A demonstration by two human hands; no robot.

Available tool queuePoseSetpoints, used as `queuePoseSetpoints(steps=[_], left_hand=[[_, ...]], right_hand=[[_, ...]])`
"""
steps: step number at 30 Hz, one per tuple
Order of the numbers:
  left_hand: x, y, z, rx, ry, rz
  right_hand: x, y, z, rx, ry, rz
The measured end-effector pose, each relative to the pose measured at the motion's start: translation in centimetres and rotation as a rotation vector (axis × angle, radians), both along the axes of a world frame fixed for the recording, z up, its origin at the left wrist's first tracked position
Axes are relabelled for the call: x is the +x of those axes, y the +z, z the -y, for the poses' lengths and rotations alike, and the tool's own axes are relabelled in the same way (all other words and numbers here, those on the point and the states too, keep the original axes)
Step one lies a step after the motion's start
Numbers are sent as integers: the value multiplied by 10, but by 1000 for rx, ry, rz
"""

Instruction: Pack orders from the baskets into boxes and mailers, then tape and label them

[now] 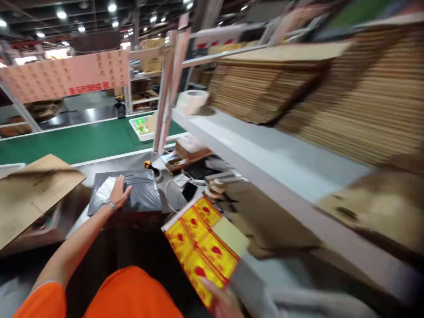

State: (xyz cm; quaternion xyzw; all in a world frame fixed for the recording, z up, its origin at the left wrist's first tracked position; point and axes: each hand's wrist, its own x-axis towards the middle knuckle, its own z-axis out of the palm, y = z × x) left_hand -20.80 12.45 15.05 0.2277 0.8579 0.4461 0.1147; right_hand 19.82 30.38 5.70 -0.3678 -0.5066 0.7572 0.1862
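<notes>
A warehouse packing station: a green conveyor belt [82,141] runs beyond the hands, stacked flat cardboard [331,97] fills the shelf [265,154] to their right, under rows of ceiling lamps [112,7].

glossy black plastic parcel [132,194], matt cardboard stacks [265,88] — rough-edged

Left hand [119,191] flat, right hand [222,301] gripping

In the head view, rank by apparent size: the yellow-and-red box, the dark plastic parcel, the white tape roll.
1. yellow-and-red box, though nearness inflates it
2. dark plastic parcel, looks nearly alike
3. white tape roll, farthest
</notes>
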Motion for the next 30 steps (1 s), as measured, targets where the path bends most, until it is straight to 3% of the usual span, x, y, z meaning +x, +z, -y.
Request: queuePoseSetpoints(steps=[1, 4, 7, 11, 14, 18, 20, 21, 24, 25, 27, 30], left_hand=[[8, 4, -9, 119, -45, 176], [36, 24, -29, 288, -267, 579], [62, 47, -31, 443, -449, 880], [76, 55, -12, 547, -395, 889], [79, 42, 0, 559, -338, 906], [81, 28, 6, 560, -404, 861], [80, 28, 7, 546, -440, 777], [79, 28, 8, 535, -461, 730], [78, 31, 12, 500, -555, 621], [79, 32, 13, 488, -590, 586], [82, 33, 16, 473, -648, 518], [90, 36, 22, 452, -721, 431]], right_hand=[[-9, 16, 6, -50, 41, -58], [-36, 56, 16, 9, 271, -161], [-53, 74, 22, 65, 435, -135], [-59, 67, 30, 68, 406, -170], [-56, 51, 35, 42, 352, -175], [-53, 35, 35, 105, 299, -89], [-55, 37, 30, 247, 173, -48], [-57, 42, 28, 358, 32, -29], [-71, 71, 26, 877, -387, -2], [-79, 84, 28, 1078, -400, -14], [-100, 107, 33, 1415, -235, -89], [-136, 128, 42, 1655, 64, -199]])
